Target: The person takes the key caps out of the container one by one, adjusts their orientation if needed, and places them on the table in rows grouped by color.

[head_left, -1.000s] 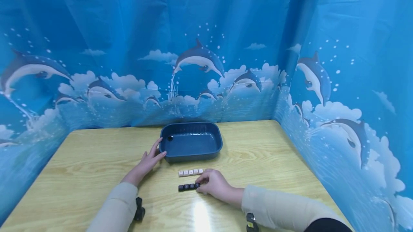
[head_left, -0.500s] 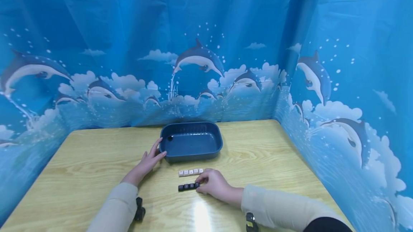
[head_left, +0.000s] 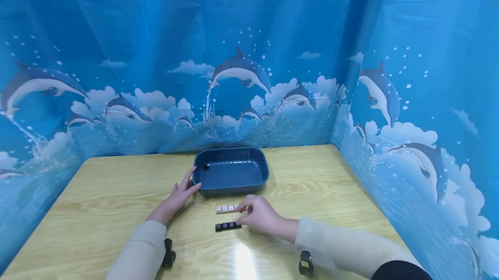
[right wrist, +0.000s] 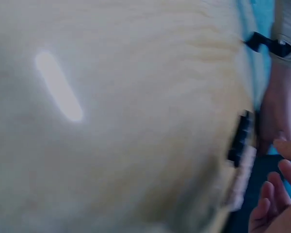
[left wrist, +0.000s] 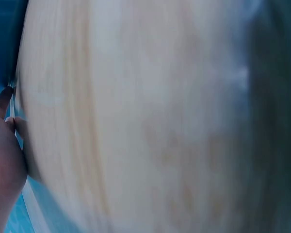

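Note:
My left hand (head_left: 175, 198) rests against the left side of a dark blue plastic basin (head_left: 234, 190), its fingers and thumb fairly straight at the rim. Below the basin lies a row of white keycaps (head_left: 225, 209) with small markings. Nearer to me is a parallel row of black keycaps (head_left: 225, 226). My right hand (head_left: 264, 216) hovers at the right end of both rows, covering part of the white one. Its thumb and fingers stand apart in the right wrist view, with nothing seen between them. There, the black row and the white row (right wrist: 241, 179) appear blurred beside the fingers.
A small black piece (head_left: 205, 167) lies inside the basin at its left. The wooden table (head_left: 105, 210) backs onto a blue dolphin-print curtain (head_left: 156, 55), which also runs along the right side. Light glares off the tabletop near the front.
My right hand has let go of the right end of the black row and moved slightly up toward the white row. The left hand and basin have stayed in place.

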